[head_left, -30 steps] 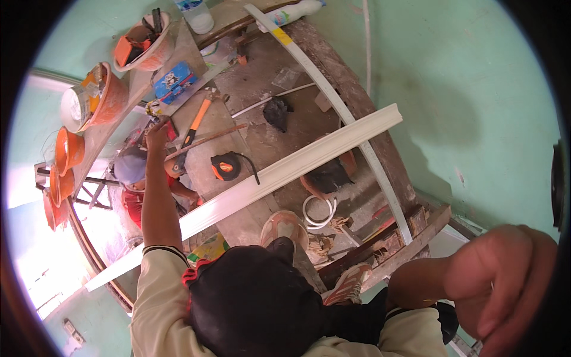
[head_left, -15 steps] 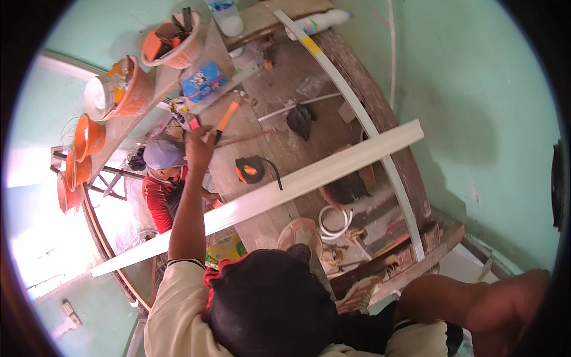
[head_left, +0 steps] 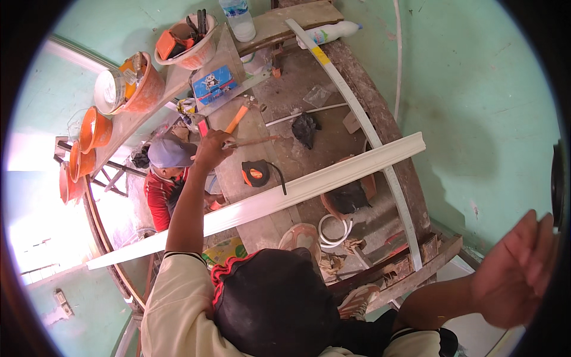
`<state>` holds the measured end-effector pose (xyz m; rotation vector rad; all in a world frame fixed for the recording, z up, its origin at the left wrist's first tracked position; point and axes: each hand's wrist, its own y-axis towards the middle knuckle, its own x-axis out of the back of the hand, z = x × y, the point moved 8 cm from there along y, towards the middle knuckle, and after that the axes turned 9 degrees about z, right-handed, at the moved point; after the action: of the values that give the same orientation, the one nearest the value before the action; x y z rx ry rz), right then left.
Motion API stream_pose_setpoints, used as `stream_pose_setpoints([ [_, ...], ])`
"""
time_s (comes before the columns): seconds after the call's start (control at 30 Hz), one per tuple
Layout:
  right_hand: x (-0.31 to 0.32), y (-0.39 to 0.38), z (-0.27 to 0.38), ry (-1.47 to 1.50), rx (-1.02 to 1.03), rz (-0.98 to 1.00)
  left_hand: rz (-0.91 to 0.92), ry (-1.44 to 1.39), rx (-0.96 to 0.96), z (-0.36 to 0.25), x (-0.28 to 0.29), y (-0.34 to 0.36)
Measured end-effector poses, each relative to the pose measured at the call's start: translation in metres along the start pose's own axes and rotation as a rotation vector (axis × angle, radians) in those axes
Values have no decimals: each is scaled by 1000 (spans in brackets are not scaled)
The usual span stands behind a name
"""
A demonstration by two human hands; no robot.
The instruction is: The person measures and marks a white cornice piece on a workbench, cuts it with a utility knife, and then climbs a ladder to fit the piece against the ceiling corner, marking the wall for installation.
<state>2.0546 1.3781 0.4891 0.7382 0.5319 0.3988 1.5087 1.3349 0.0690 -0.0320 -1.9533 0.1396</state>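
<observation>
"One risk, left to right?"

"Left hand curls at the stick; can't tell if gripping."

"Then?"

"Trim, lying aslant: a knock from that arm could shift it. Right hand: fingers outstretched, seemingly empty."

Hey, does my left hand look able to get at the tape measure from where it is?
Probably yes. The tape measure lies on the boards just right of your left hand, nothing visibly between them, and the white strip runs beyond it.

Scuffed pale-green walls, bright light leftward
</observation>
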Motion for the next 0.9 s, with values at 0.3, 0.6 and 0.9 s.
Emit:
stream_pose_setpoints([
  [0.3, 14, -26, -89, -282, -289, 54, -173, -105, 96, 6, 37, -21],
  [0.6, -19, -148, -231, -1241, -452, 867, 48, -278, -669, -290, 33, 23],
  [0.9, 167, -289, -236, -844, -1147, 74, -231, -502, -477, -322, -34, 78],
])
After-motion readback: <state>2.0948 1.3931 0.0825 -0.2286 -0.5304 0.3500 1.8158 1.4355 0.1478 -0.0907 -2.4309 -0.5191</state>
